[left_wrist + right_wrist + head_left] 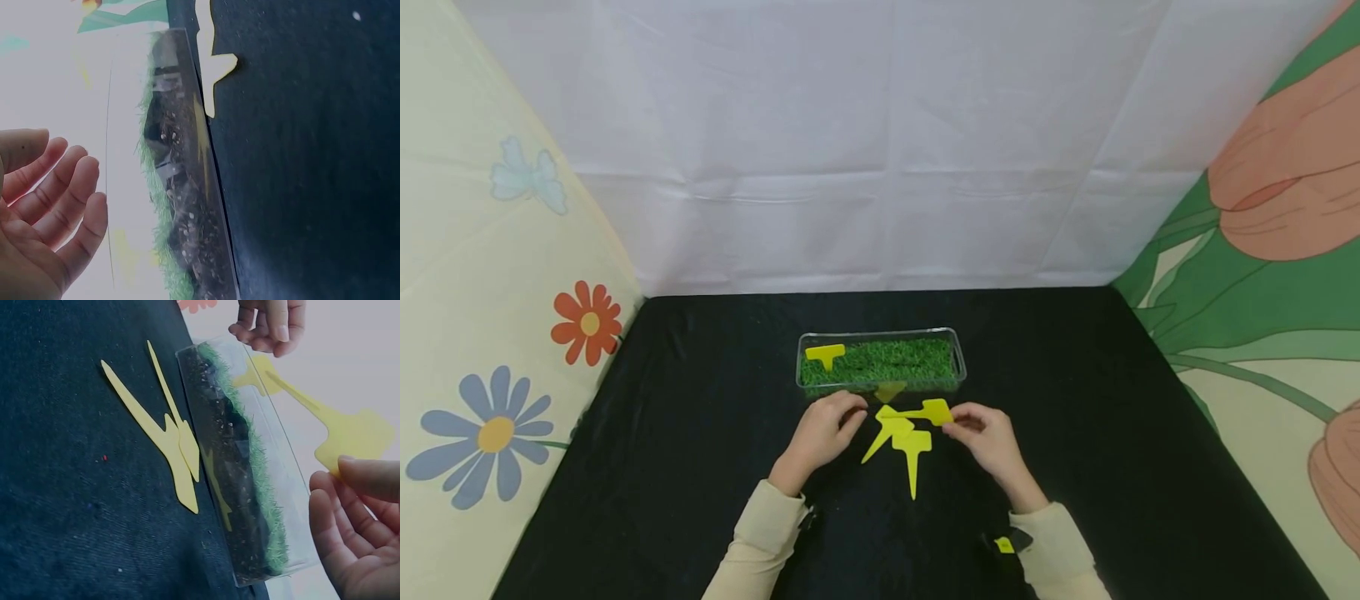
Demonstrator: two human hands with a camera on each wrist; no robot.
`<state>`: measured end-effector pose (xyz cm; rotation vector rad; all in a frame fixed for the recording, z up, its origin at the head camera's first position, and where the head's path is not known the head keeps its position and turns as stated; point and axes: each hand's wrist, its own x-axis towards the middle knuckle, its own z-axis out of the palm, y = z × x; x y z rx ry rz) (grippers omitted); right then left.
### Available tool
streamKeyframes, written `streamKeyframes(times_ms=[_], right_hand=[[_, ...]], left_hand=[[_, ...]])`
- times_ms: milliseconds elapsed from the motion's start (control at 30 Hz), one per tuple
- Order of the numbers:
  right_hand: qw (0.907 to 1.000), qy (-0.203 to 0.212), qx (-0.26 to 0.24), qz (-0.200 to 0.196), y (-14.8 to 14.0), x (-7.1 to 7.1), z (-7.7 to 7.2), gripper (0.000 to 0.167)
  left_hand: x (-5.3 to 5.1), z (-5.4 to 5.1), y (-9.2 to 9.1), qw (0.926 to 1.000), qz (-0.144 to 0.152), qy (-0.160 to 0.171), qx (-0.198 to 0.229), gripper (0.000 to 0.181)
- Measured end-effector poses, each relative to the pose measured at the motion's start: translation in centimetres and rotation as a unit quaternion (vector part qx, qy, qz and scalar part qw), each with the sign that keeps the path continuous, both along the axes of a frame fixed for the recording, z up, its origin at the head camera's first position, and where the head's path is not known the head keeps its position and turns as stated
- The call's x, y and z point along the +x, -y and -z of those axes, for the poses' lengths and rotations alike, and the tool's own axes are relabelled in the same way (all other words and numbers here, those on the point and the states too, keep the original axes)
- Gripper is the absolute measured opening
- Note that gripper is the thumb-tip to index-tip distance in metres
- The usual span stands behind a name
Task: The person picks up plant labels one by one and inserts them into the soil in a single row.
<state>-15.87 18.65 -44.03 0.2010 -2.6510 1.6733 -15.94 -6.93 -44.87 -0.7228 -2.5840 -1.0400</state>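
My right hand (988, 437) pinches the corner of a yellow T-shaped plant label (356, 434) between thumb and fingers. Held above the table, that label points its spike leftward in the head view. My left hand (826, 429) hovers by the front left of a clear plastic tray (957, 354); in the left wrist view its fingers are loosely bent and hold nothing. Green grass (895, 360) over dark soil (219, 425) fills the tray. Another yellow label (825, 354) stands upright in the grass at the left end. Yellow labels (913, 454) lie overlapping before the tray, between the hands.
A black cloth (700, 375) covers the table. White fabric (880, 167) hangs behind it, with a flower-printed panel (497, 333) on the left and another (1262, 333) on the right. The tray's front wall reflects the yellow labels.
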Motion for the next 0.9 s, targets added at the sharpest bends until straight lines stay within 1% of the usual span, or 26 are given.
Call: streamKeyframes(times_ms=[200,333,467,567,667,767,833,900], right_hand=[[0.9997,-0.021,0.009,-0.010,-0.1,0.1,-0.4,0.010],[0.9981,-0.049,0.032,-0.018,-0.2,0.0,-0.9,0.009],[0.9928,-0.088,0.071,-0.039,-0.3,-0.3,-1.5,0.008],[0.9876,-0.111,0.098,-0.052,-0.4,-0.5,-1.9,0.009],[0.9845,-0.122,0.111,-0.058,-0.4,-0.7,-2.2,0.009],[0.9836,-0.125,0.113,-0.064,-0.4,-0.7,-2.3,0.009],[0.9833,-0.127,0.112,-0.067,-0.3,-0.7,-2.4,0.009],[0.9829,-0.131,0.109,-0.070,-0.3,-0.7,-2.3,0.010]], left_hand=[[0.1,0.0,0.3,1.0000,-0.010,0.001,0.003,0.007],[0.1,-0.1,0.4,1.0000,-0.008,-0.002,0.005,0.006],[0.0,0.1,0.5,1.0000,-0.007,-0.005,0.004,0.006],[-0.1,0.0,0.4,0.9999,-0.003,-0.007,0.009,0.006],[-0.2,-0.6,0.0,0.9996,0.015,-0.004,0.025,0.008],[-0.3,-1.5,-0.8,0.9982,0.049,0.000,0.034,0.011],[-0.3,-2.4,-1.4,0.9971,0.070,-0.002,0.028,0.016],[-0.5,-3.2,-2.0,0.9962,0.086,-0.015,0.005,0.020]])
